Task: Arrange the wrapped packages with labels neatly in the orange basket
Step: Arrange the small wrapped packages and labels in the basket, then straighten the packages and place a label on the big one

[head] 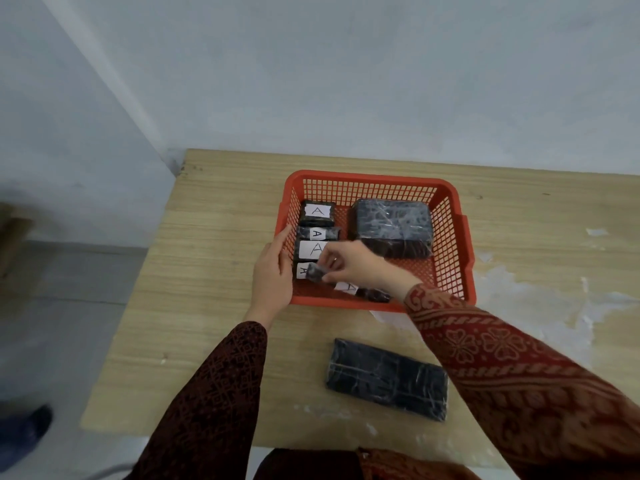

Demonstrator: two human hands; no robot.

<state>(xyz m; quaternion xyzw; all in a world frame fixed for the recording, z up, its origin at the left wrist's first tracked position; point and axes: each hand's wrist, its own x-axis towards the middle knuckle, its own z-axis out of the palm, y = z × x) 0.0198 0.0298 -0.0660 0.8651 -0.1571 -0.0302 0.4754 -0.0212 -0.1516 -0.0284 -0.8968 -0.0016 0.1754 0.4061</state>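
Note:
An orange mesh basket (450,237) stands on the wooden table. Along its left wall lie several small black wrapped packages with white "A" labels, the farthest one (317,213) at the back. A big black wrapped package (391,225) without a visible label fills the back right. Another labelled package (363,291) lies by the front wall. My right hand (360,263) reaches into the basket and pinches a small black package (316,272) above the front left labelled one. My left hand (273,275) rests flat against the basket's outer left wall.
A long black wrapped package (386,379) lies on the table (207,271) in front of the basket. The table's right part has white worn patches. A wall runs right behind the table. Floor and a dark shoe (24,434) show at the left.

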